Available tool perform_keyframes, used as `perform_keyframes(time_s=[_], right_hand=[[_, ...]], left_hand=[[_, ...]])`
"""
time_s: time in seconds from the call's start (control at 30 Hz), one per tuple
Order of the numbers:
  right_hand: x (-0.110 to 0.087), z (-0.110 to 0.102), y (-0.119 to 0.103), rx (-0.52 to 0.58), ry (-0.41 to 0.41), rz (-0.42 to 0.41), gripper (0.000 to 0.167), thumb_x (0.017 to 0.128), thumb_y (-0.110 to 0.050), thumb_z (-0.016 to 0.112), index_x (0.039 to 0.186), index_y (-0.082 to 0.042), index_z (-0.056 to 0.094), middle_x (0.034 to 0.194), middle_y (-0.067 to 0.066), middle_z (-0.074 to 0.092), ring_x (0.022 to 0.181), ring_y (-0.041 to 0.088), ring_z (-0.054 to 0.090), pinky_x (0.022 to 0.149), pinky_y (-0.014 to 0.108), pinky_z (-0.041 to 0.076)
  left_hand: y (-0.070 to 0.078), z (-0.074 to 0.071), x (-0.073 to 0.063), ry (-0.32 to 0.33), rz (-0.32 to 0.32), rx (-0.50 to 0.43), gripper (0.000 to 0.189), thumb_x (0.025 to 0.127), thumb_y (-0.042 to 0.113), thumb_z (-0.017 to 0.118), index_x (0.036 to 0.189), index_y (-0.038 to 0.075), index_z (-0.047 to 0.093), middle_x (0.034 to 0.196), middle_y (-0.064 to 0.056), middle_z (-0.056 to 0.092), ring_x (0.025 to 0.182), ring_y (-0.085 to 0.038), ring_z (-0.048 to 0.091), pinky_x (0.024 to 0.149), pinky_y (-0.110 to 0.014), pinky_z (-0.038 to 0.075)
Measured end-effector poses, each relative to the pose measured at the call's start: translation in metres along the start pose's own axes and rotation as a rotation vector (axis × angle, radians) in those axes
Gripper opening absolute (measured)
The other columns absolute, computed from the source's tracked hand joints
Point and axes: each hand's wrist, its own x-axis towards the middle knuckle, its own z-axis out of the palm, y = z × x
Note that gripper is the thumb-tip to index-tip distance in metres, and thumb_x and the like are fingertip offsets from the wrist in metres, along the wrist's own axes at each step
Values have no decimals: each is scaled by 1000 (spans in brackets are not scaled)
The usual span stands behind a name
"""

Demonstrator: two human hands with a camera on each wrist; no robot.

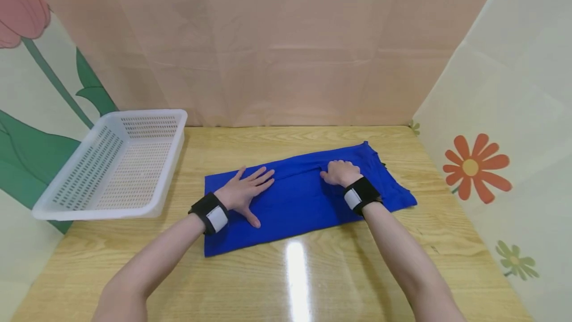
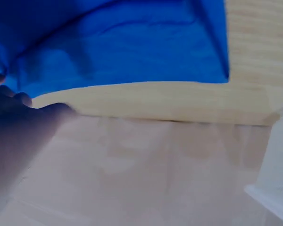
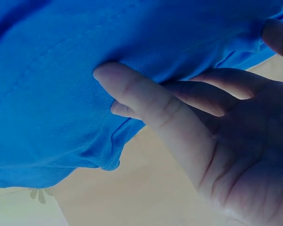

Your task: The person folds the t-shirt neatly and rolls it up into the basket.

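A blue garment (image 1: 295, 202) with stitched seams lies folded into a long strip on the wooden table. My left hand (image 1: 246, 193) rests on its left part, palm down with fingers spread; in the left wrist view, only part of that hand (image 2: 19, 117) shows beside the blue cloth (image 2: 146, 56). On the right part, my right hand (image 1: 341, 173) touches the cloth near a raised fold. In the right wrist view, the right hand (image 3: 198, 122) has its thumb long and its fingers loosely bent against the cloth (image 3: 61, 94), nothing visibly pinched. Rumpled layers bunch at the garment's right end.
A white plastic basket (image 1: 154, 202) with slotted sides stands at the table's left. Behind the table (image 1: 250, 282) hangs a pinkish backdrop (image 1: 286, 53). Flower-printed panels (image 1: 527, 113) border both sides. A bright reflection lies on the front of the tabletop.
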Motion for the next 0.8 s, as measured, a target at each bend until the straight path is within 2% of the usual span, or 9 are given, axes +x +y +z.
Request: perform_keyframes(time_s=[0.07,0.17,0.27,0.37,0.5,0.63,0.73,0.8], right_hand=[[1,-2,-1,10,-10,-1,54,92,-40,37,124,3,47,126,26,42,112,47,37,82,61,33],[2,-4,-2,31,-19,0,53,94,-38,32,126,2,46,128,26,40,114,46,35,84,60,32],[4,-5,-3,41,-16,8,52,95,-36,29,127,3,44,129,26,38,116,46,34,85,60,31],[6,-5,-3,49,-6,14,51,96,-34,27,128,3,42,130,26,38,116,45,33,86,60,30],[9,-6,-4,51,-3,15,45,96,-31,28,118,0,51,127,25,41,115,44,36,85,59,31],[12,-7,-5,43,-15,10,38,95,-30,29,103,-4,56,125,24,44,113,42,39,82,57,34],[13,-7,-6,35,-15,10,37,95,-30,30,103,-4,56,126,24,43,113,43,38,82,57,35],[13,-8,-6,31,-19,13,38,95,-30,30,102,-4,56,125,24,43,112,42,38,82,56,35]], left_hand=[[-1,0,4,-11,52,0,125,49,81,51,143,13,7,148,-4,-4,133,-24,-6,101,-54,0],[-2,1,7,-72,83,-96,124,51,77,56,143,14,2,148,-4,-6,133,-25,-7,102,-51,2],[-3,2,8,-123,50,-206,122,53,73,61,143,19,0,147,-1,-10,133,-27,-7,98,-58,10],[-1,2,6,-141,7,-271,119,53,70,64,143,24,0,147,2,-13,132,-31,-5,91,-66,15],[3,1,4,-137,3,-260,118,55,70,64,143,24,1,147,1,-13,132,-31,-6,91,-66,15],[6,1,0,-115,47,-215,117,57,70,62,143,19,3,147,-5,-10,132,-30,-7,99,-56,11],[8,0,-1,-92,89,-192,114,59,69,62,143,16,5,147,-11,-6,132,-31,-6,103,-50,7],[10,-1,-2,-82,96,-181,113,60,68,62,143,16,6,147,-12,-5,132,-32,-5,102,-50,8]])
